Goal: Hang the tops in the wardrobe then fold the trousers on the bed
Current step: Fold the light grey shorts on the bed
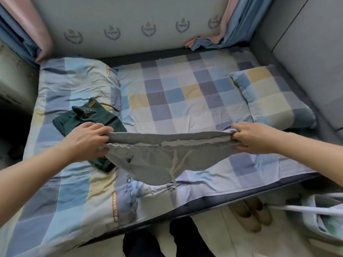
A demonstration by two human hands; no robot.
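Note:
Grey trousers [157, 160] with a drawstring hang stretched between my hands above the near part of the bed [167, 93]. My left hand [87, 140] grips the left end of the waistband, and my right hand [254, 138] grips the right end. The waistband is pulled flat and wide, and the legs sag below it toward the bed's front edge. Folded dark green trousers [89, 117] with a small patch lie on the quilt, partly hidden behind my left hand and the grey fabric.
A checked quilt [70, 191] is bunched on the bed's left side, and a checked pillow [272, 93] lies at the right. Curtains hang at both back corners. On the floor are beige shoes [250, 214] and a white bag [323, 216] near the bed edge.

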